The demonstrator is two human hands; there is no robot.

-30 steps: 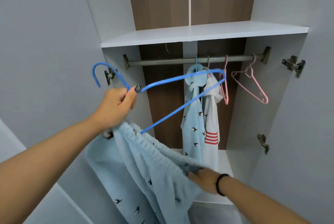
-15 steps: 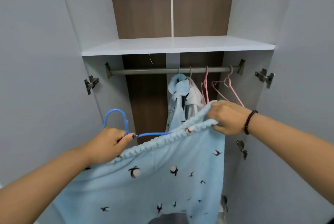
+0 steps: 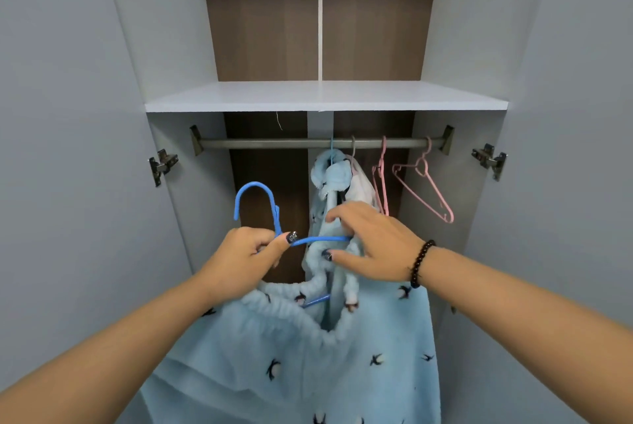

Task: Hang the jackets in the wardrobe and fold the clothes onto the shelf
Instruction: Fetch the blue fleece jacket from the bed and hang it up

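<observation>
Plainly the step in hand is getting the light blue fleece garment [image 3: 308, 355], printed with small dark birds, onto the blue hanger [image 3: 274, 218]: its gathered elastic edge sags in front of the open wardrobe, below the rail [image 3: 274, 143], and a short stretch of the hanger's lower bar shows through the opening of that edge, so the hanger seems to be partly threaded inside. The left hand [image 3: 239, 261] has its fingers curled round the hanger's neck just under the hook, thumb pressed along the shoulder wire. The right hand [image 3: 371, 243] has thumb and fingers bent onto the bunched fabric where the wire's far end disappears, apparently working the cloth over that shoulder. To my judgement the next move calls for seating the elastic edge evenly on both shoulders, then lifting the hook to a bare stretch of rail, left of the blue patterned jacket [image 3: 330, 197] already hanging there; two pink hangers [image 3: 424, 190] hang unused to the right, and the white shelf [image 3: 325, 96] sits above. Hard to make out: the hanger's right end under the hand, whether the garment is trousers or a skirt, and its lower part, cut off by the frame.
</observation>
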